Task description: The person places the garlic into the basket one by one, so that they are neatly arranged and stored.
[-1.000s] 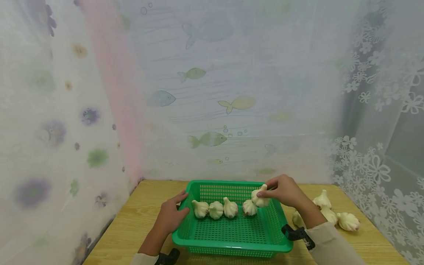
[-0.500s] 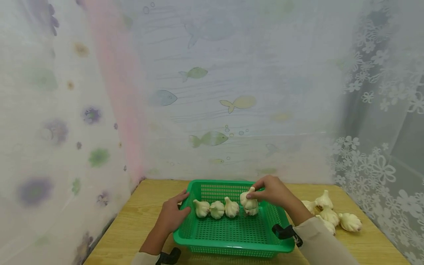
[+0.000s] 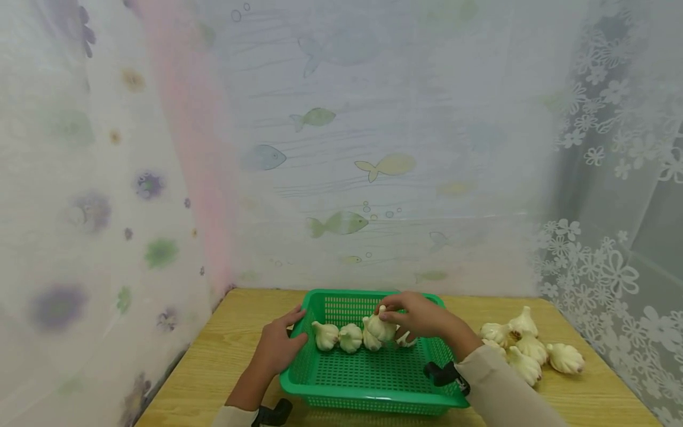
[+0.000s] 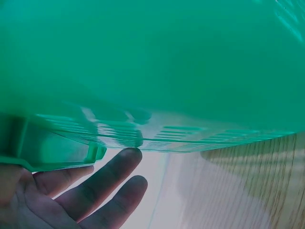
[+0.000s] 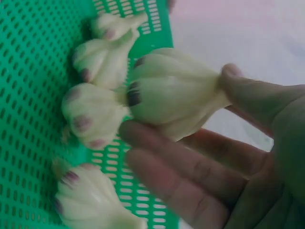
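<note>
While a cream-white, ribbed garlic bulb with dark purple patches at its base (image 3: pixel 382 328) is pinched by its stem between the thumb and fingers of the right hand (image 3: pixel 421 319), it is held over the row in a green slotted plastic basket (image 3: pixel 373 394), overlapping the third bulb from the left; whether the two touch cannot be told. Since half a second ago it has been carried leftward, from in front of the fourth. Four basket bulbs (image 3: pixel 350 338) are counted between the hands. The basket's left end is touched by the left hand (image 3: pixel 276 347), its fingers spread. Beyond the right wrist, six loose bulbs (image 3: pixel 565 359) are clustered on a wood-grain table (image 3: pixel 213 356). On the right wrist a black device (image 3: pixel 443 374) is worn, its small pale mark too blurred to be read.
</note>
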